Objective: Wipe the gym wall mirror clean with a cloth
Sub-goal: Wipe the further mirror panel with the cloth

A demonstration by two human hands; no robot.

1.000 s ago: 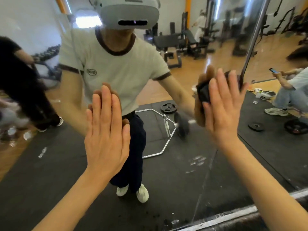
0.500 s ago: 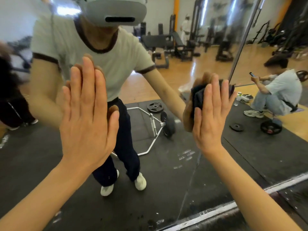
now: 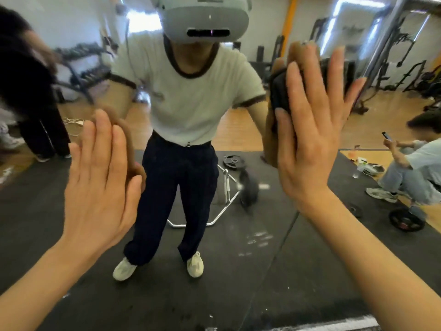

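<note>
Pressing cloth (image 3: 280, 91) to mirror (image 3: 262, 271) under right hand (image 3: 310, 130), fingers straight | left hand (image 3: 100, 177) flat, empty

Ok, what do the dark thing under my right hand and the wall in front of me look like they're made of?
Cloth: looks like soft dark fabric, matte, bunched in folds under the flat right hand; the weave is too blurred to tell.

Mirror: glass with a glossy reflective finish; it shows the gym and the hands' reflections, and whitish smudges sit on its surface. A thin vertical seam suggests separate panels.
</note>
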